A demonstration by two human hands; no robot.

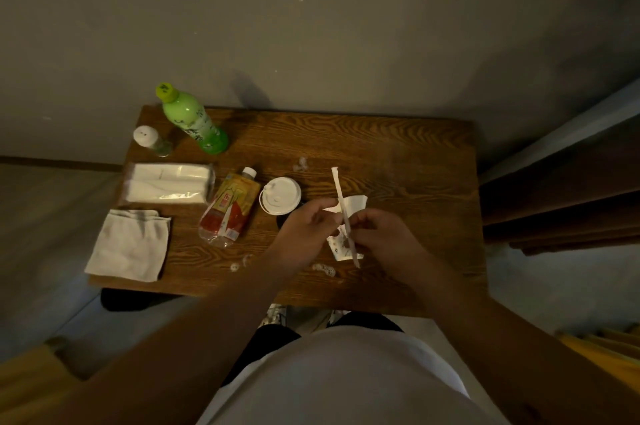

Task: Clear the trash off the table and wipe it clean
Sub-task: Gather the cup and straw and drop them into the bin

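Observation:
Both hands meet above the middle of the wooden table. My right hand pinches a long paper-wrapped straw that slants up and away. My left hand holds the edge of a crumpled white paper scrap beside it. A paper cup with a white lid stands just left of my hands. A squashed plastic bottle with a red and yellow label lies further left. Small paper bits lie near the front edge. A folded white cloth rests at the front left corner.
A green bottle and a small clear bottle with a white cap stand at the back left. A pack of tissues lies behind the cloth. The wall backs the table; dark furniture stands to the right.

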